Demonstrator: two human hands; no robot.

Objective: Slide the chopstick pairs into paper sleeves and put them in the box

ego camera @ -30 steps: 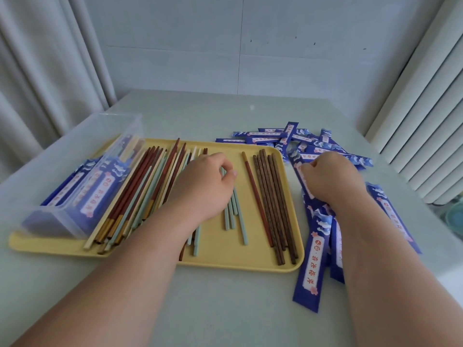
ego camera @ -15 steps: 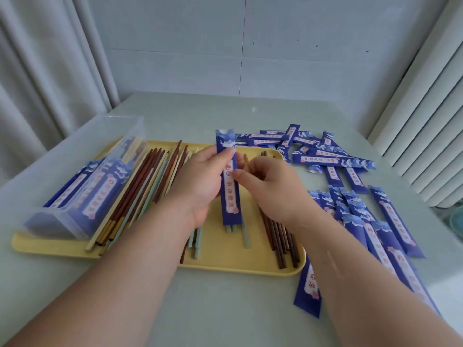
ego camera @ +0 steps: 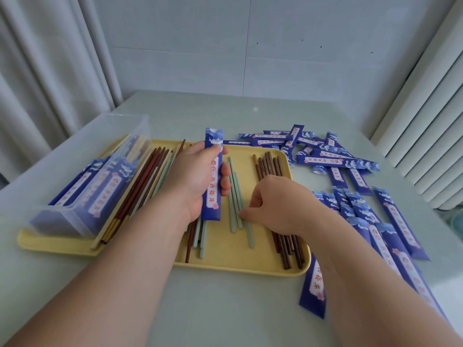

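Two hands had pinched the sleeve (ego camera: 212, 186) half a second before; now only my left hand (ego camera: 190, 176) grasped it, thumb across its front and fingers (ego camera: 225, 181) curled behind. It stood lengthwise above the tray (ego camera: 225, 259), just left of the teal chopsticks (ego camera: 235, 194). The right hand (ego camera: 275, 209) had let go and dropped onto those chopsticks, which lay loose in the middle of the tray.

That hand covered the middle of the brown chopsticks (ego camera: 269, 162) behind it, and my right forearm hid part of the loose sleeves (ego camera: 350, 161) on the surface (ego camera: 225, 309). The left wrist cut off more sticks beneath it. Filled sleeves in the box (ego camera: 75, 196), on the tray's left end, showed only blurred through its clear wall.

The right hand sat knuckles up, fingers curled, tips touching the teal sticks; whether they gripped one or merely touched it, I could not tell.
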